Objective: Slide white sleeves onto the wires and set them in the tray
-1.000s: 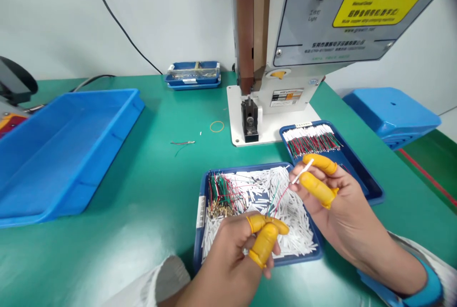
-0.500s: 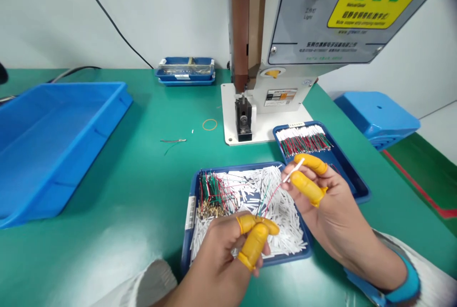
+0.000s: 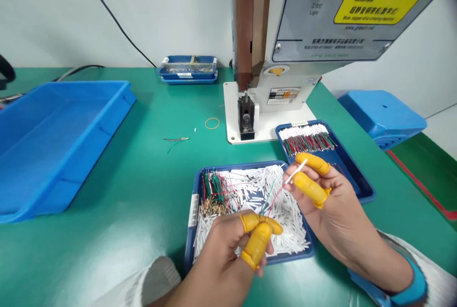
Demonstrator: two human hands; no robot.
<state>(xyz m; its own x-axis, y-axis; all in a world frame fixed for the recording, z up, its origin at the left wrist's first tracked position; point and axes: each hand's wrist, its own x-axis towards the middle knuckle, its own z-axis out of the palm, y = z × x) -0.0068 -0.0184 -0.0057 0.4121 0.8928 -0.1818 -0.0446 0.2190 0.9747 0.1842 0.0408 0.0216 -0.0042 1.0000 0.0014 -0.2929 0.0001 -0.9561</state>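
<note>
Yellow finger cots cover the thumb and index finger of both hands. My left hand (image 3: pixel 246 242) is closed in a pinch on the wires (image 3: pixel 266 202), thin red, green and dark strands that fan upward. Between the fingertips of my right hand (image 3: pixel 317 188) is a short white tube (image 3: pixel 297 171), held at a slant; the red wire's end meets its lower end, and I cannot tell whether it is inside. Below both hands lies a blue tray (image 3: pixel 190 238) filled with loose white tubes (image 3: pixel 285 219). At its left side is a bundle of red and green wires with brass-coloured ends (image 3: pixel 213 193).
Behind my right hand, a second blue tray (image 3: pixel 352 171) holds a row of sleeved wires (image 3: pixel 309 138). A crimping machine (image 3: pixel 246 116) stands behind the trays. A large blue bin (image 3: pixel 82 154) is at left; a loose wire piece (image 3: pixel 176 139) and rubber band (image 3: pixel 212 123) lie between.
The view has shifted slightly, moving everything a little to the right. Both hands keep their pinches, with the red wire still meeting the white tube's lower end.
</note>
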